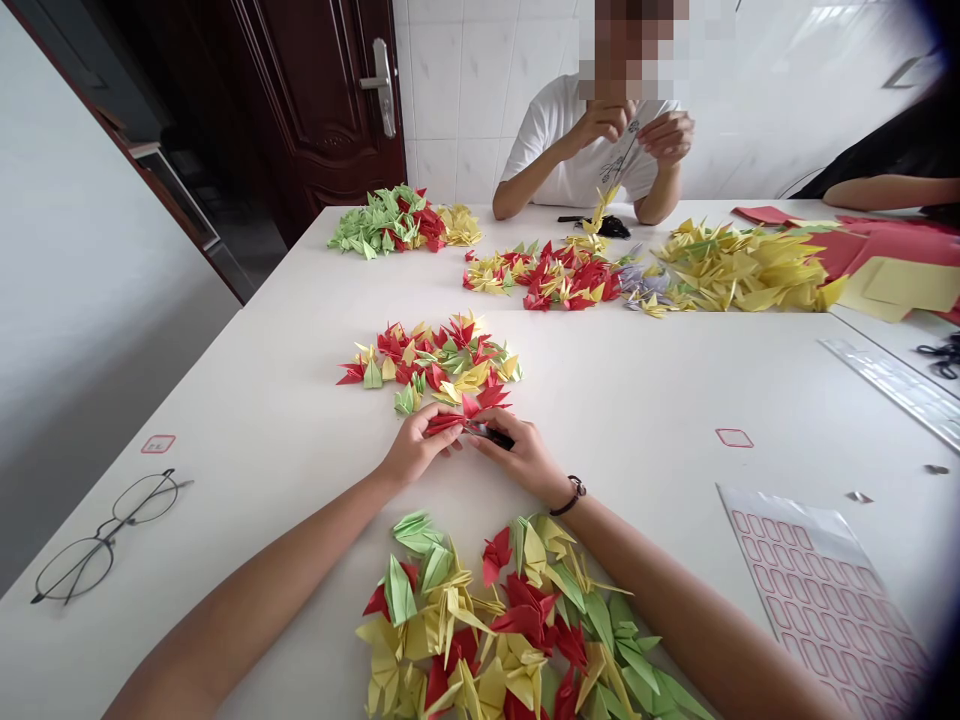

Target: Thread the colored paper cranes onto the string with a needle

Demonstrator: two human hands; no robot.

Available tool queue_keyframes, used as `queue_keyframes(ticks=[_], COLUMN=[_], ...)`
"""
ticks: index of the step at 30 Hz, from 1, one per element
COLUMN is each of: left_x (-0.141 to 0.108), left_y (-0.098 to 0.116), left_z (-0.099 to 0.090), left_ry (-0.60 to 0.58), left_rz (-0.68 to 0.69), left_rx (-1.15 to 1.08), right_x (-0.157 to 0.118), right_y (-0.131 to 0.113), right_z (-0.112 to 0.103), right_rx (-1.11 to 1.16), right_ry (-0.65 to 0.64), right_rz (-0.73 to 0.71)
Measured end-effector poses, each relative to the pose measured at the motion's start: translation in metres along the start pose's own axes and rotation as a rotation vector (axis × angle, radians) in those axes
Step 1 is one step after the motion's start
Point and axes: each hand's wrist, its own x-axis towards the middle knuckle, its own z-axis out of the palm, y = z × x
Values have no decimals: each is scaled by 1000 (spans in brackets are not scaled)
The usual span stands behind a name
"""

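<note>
Red folded paper [444, 424] is pinched in our left hand [411, 448], just off the view's centre towards seven o'clock; our right hand [531, 462] grips a black-handled tool [495, 435] beside it. Such close work seems to call for steady fingertips. Our forearms converge from seven and five o'clock.

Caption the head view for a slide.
Left hand holds red folded paper, right hand a dark-handled tool, between colorful paper piles on a white table.

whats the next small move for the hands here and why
Probably hold the red folded paper steady with the left hand before the right hand moves the dark tool, since its tip appears right against the paper.
</note>
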Motion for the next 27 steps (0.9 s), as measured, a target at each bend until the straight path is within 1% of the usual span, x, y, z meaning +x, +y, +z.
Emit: queue_keyframes(ticks=[6,13,27], left_x=[-1,-3,-3], left_y=[2,-1,-2], left_z=[0,2,2], left_ry=[13,34,19], left_rz=[1,16,26], left_rx=[4,60,76], right_x=[0,0,0], right_y=[-1,0,-3], right_z=[-1,-1,-2], right_rx=[-11,-28,-27], right_ry=[-15,-28,-56], right_rz=[3,8,-12])
